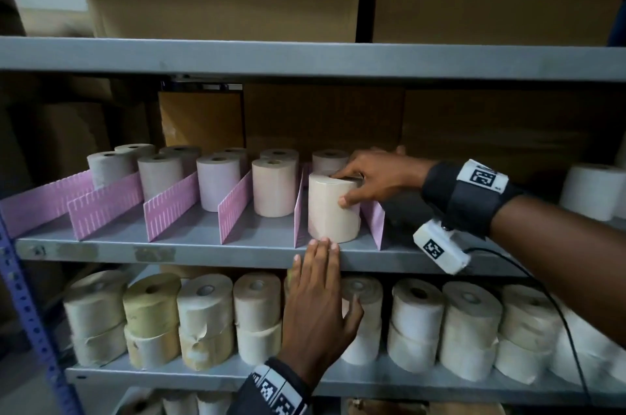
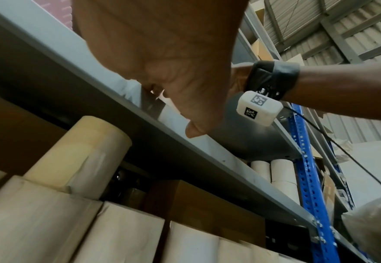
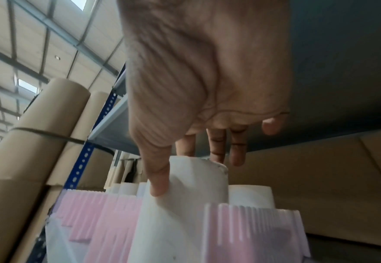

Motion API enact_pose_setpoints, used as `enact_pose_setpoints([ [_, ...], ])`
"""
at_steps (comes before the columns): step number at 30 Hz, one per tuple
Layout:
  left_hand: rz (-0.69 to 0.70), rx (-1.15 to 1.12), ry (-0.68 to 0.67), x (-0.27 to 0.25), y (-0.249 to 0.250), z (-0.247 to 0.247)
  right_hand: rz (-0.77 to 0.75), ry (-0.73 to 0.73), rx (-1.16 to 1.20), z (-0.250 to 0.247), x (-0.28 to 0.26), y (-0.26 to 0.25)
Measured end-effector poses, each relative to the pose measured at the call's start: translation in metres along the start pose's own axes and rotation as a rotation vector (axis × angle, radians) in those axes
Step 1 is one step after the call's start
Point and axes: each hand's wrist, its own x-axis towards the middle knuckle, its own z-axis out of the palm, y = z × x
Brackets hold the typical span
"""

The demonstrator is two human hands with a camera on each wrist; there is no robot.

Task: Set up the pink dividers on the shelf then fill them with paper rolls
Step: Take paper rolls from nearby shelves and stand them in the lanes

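Paper roll (image 1: 333,209) is gripped from above by the right hand (image 1: 376,177), thumb in front and fingers (image 3: 216,146) over its top, seemingly to seat it between two pink dividers (image 1: 299,211). Below, the left hand (image 1: 316,306) lies open, fingertips against the shelf (image 1: 203,253) edge, probably as a brace.

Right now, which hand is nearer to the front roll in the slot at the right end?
Right. The right hand grips the front roll from above, thumb on its side. The left hand lies flat against the shelf edge just below it, fingertips near the roll's base.
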Motion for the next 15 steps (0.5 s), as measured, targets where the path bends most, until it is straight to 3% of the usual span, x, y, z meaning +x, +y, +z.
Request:
enact_pose_setpoints([
  [3,0.029,-0.027,0.066,-0.001,-0.002,0.007,0.02,-0.037,0.058,0.001,0.017,0.008],
  [7,0.068,0.01,0.163,-0.002,-0.006,0.013,0.052,-0.051,-0.036,0.002,0.038,0.019],
  [15,0.07,0.006,0.188,-0.003,-0.007,0.017,0.062,-0.072,-0.002,0.005,0.061,0.039],
])
